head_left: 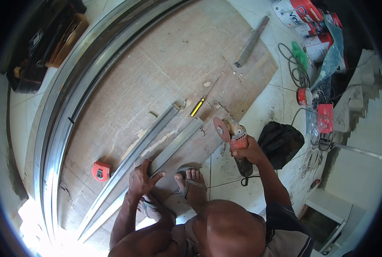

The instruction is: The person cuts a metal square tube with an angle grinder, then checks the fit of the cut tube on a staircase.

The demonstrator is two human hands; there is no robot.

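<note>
Red grinder [239, 144] clamped in right hand [252, 151]; left hand [140, 180] on metal channel [176, 144] (whether gripping, I cannot tell).

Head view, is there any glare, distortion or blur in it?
Head view: glare whites out the lower left, where the long rails fade; those rails bow, likely from wide-angle distortion; corners darken; the grinder shows no obvious blur.

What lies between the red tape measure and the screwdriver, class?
Between the tape measure and screwdriver, one metal channel lies on the board, as the head view shows.
</note>
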